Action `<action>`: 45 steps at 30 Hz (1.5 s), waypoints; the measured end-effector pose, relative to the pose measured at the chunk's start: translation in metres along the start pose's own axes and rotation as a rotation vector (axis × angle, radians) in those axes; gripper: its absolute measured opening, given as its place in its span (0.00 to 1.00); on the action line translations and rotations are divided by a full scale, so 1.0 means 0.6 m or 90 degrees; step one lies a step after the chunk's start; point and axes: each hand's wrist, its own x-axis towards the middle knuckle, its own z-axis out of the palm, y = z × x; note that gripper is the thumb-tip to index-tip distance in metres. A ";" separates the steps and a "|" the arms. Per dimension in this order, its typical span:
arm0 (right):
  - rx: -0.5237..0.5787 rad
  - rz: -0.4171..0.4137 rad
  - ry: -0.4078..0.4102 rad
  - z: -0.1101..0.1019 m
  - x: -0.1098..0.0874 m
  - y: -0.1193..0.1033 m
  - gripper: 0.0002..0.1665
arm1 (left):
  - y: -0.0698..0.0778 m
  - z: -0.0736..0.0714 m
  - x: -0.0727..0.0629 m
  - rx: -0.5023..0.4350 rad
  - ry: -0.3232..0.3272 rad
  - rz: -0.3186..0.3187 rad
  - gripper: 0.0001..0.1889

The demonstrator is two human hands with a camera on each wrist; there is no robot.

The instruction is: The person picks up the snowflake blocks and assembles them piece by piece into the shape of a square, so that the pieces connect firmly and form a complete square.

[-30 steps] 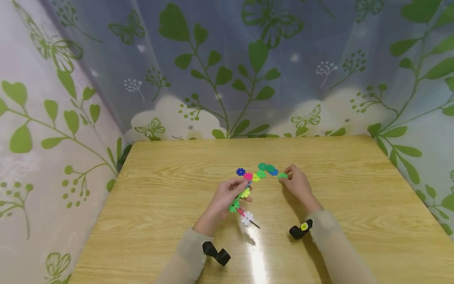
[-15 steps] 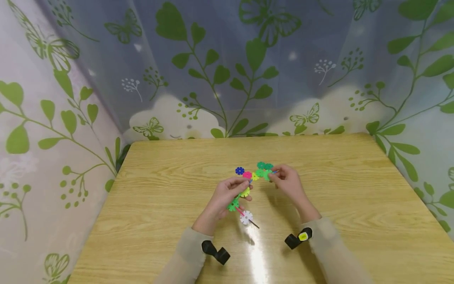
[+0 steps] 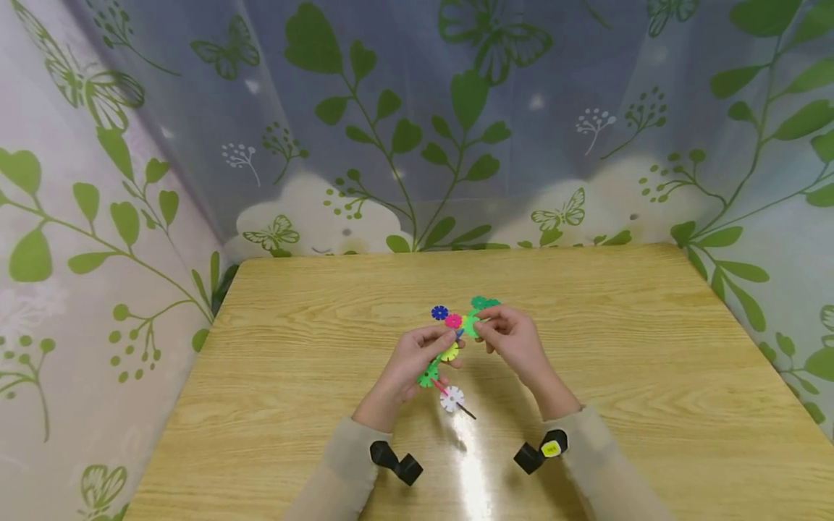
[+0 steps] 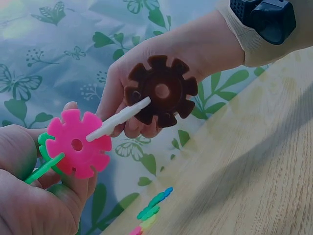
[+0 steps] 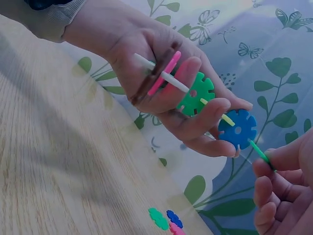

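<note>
My left hand [image 3: 413, 358] grips a chain of notched plastic snowflake discs, its fingers pinching the blue disc [image 5: 248, 126] at the upper end. Below that, a yellow disc [image 3: 449, 353], a green disc [image 5: 204, 85], a pink disc [image 4: 78, 128], a white disc [image 3: 457, 404] and a brown disc [image 4: 182, 93] are slotted together, hanging above the table. Between thumb and fingertips, my right hand [image 3: 517, 344] pinches another green disc [image 5: 259, 150]. In the right wrist view its edge meets the blue disc's edge; how deep it sits in the slot I cannot tell.
Beyond the hands, several loose discs lie on the wooden table [image 3: 293, 362], among them a dark blue disc [image 3: 439, 312], a pink disc [image 3: 452, 320] and a green disc [image 3: 478, 301]. A leaf-patterned curtain [image 3: 365, 159] hangs behind the table's far edge.
With the green disc in its pinch, my right hand has come leftward from the right end of the loose discs to the left hand's blue disc. The left hand has stayed nearly still.
</note>
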 end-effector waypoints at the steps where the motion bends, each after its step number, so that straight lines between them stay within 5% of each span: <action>1: 0.000 0.002 -0.001 0.001 0.000 0.000 0.13 | 0.000 0.000 0.000 -0.002 -0.002 -0.001 0.24; 8: 0.001 -0.022 -0.016 -0.001 -0.001 0.000 0.11 | 0.003 -0.002 -0.002 -0.012 -0.015 -0.018 0.28; 15: -0.027 -0.042 -0.057 0.002 -0.020 -0.052 0.09 | 0.003 -0.002 -0.004 0.014 -0.027 -0.027 0.26; 27: -0.027 -0.112 -0.091 -0.002 -0.006 -0.006 0.06 | 0.004 -0.001 -0.004 0.058 -0.014 -0.035 0.21; 45: 0.002 -0.081 -0.130 0.009 -0.005 0.006 0.06 | -0.001 -0.003 -0.003 0.046 0.010 -0.033 0.16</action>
